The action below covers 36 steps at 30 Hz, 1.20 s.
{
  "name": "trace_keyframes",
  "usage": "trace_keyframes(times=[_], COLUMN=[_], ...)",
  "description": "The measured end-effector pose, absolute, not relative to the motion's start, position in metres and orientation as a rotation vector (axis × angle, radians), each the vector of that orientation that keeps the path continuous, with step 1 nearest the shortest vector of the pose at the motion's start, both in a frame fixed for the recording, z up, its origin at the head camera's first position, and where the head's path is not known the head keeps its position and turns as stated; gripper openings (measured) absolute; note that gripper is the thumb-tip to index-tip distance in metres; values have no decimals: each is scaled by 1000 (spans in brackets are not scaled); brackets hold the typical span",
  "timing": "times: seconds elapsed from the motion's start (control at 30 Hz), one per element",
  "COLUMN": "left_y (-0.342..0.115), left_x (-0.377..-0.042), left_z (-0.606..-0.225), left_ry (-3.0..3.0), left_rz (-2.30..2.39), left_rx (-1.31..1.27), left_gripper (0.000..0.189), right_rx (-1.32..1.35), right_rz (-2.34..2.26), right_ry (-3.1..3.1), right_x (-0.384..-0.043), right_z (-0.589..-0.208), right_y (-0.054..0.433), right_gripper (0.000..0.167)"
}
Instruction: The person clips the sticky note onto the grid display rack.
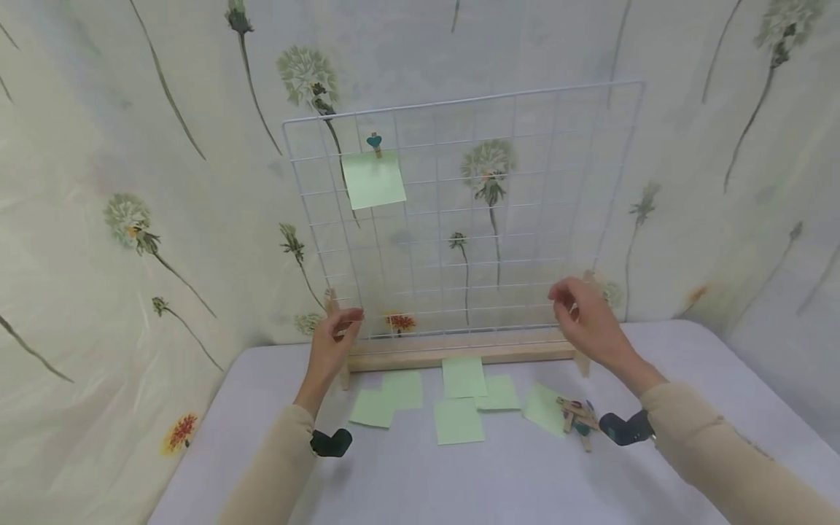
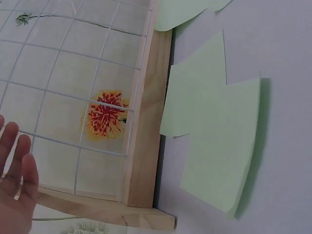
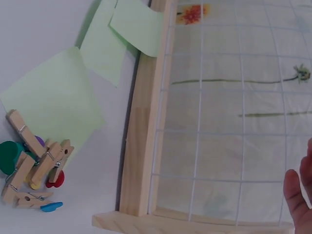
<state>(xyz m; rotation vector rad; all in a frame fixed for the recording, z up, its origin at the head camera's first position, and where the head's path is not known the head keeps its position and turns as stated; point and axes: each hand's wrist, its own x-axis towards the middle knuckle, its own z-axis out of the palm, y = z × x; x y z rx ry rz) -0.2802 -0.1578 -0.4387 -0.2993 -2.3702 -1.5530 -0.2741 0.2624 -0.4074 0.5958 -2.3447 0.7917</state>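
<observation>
A white wire grid panel (image 1: 453, 240) stands upright in a wooden base (image 1: 420, 359). Near the grid's lower left corner is my left hand (image 1: 331, 343); the left wrist view shows its fingers (image 2: 30, 170) loosely bent with nothing between them. My right hand (image 1: 587, 317) hovers by the lower right side, its thumb and fingers relaxed and apart in the right wrist view. High on the left of the grid, a small wooden clothespin with a teal heart (image 1: 374, 141) holds a pale green paper square (image 1: 375, 181).
Several pale green paper squares (image 1: 459, 423) lie on the white table (image 1: 394, 481) before the base, some overlapping. A pile of wooden clothespins (image 3: 46, 161) with coloured decorations sits at the right, partly on one square. Behind hangs a floral-patterned curtain (image 1: 216, 109).
</observation>
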Motion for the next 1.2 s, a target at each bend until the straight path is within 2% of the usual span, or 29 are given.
trace_keyframes(times=[0.3,0.53,0.77,1.2], left_y=[-167,-163,-169,-165], left_x=[-258,-238,-252,-249], left_z=[-469,-454,-497,-517], left_ry=[-2484,-2494,-2512,-2589], left_rz=[-1544,-1588,-1508,-1388], left_rx=[-189,-163,-98,-105], left_gripper=[29,30,25,22], right_rx=[572,527,587,567], right_rz=[846,902,903,918], right_ry=[-2400,-2430,-2486,-2596], right_x=[-269,-262,-257,-247], right_z=[-427,-439,-447,-468], right_y=[264,267,271,283], right_gripper=[15,14,14,14])
